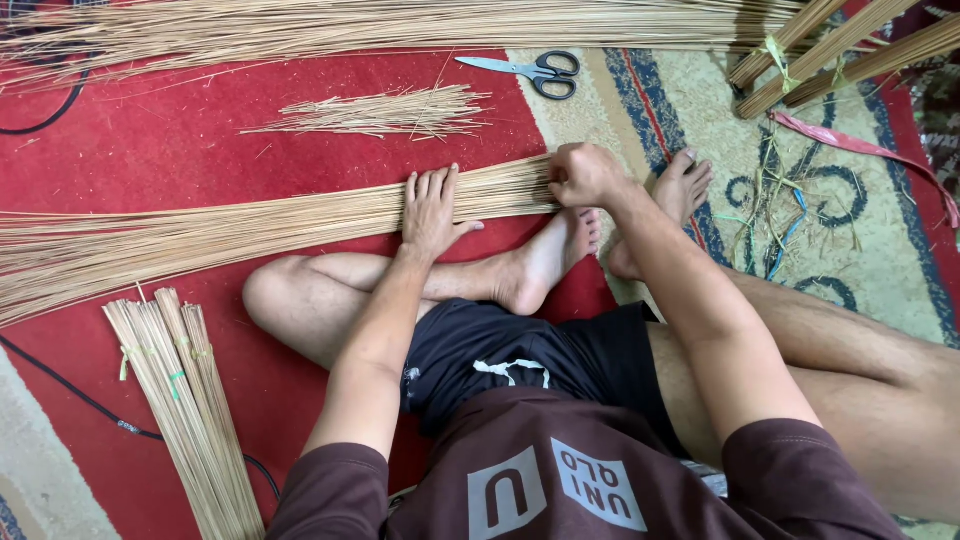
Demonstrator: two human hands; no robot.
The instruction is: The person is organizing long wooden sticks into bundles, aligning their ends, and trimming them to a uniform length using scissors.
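Head view, sticks: we see a long layer of thin straw sticks [250,225] lying on the red carpet [200,150], in front of our crossed legs.
Left hand [432,210]: we press it flat and open on the layer, gripping nothing.
Right hand [583,175]: our grip is closed on the stick ends.
Handling: we judge them light, stiff and brittle, best held at the ends.
Nearby: scissors [535,70], tied bundles [185,410].
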